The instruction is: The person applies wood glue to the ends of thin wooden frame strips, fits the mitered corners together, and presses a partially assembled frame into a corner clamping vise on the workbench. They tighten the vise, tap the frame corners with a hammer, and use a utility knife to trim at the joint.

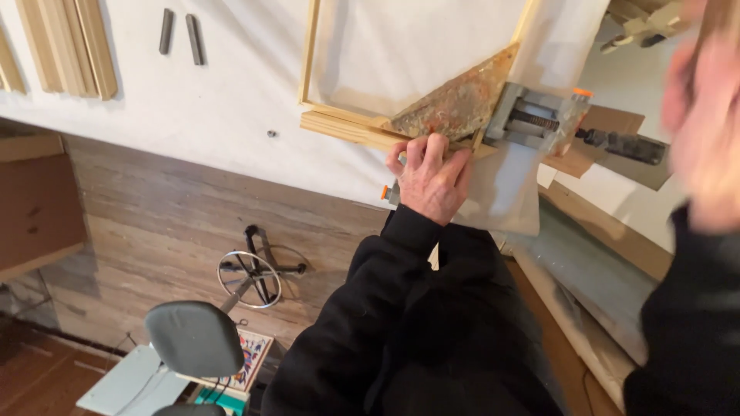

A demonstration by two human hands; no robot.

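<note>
While the left hand presses, fingers curled over the near edge, on the pale wooden frame corner, steady downward weight there seems wise, so the joint sits square in the grey metal corner clamp. Right hand is raised and blurred; cannot tell if spread or closed. Frame lies at the white-covered table's edge, raw light strips, with a stained triangular plate over the corner. A grey stool stands below.
</note>
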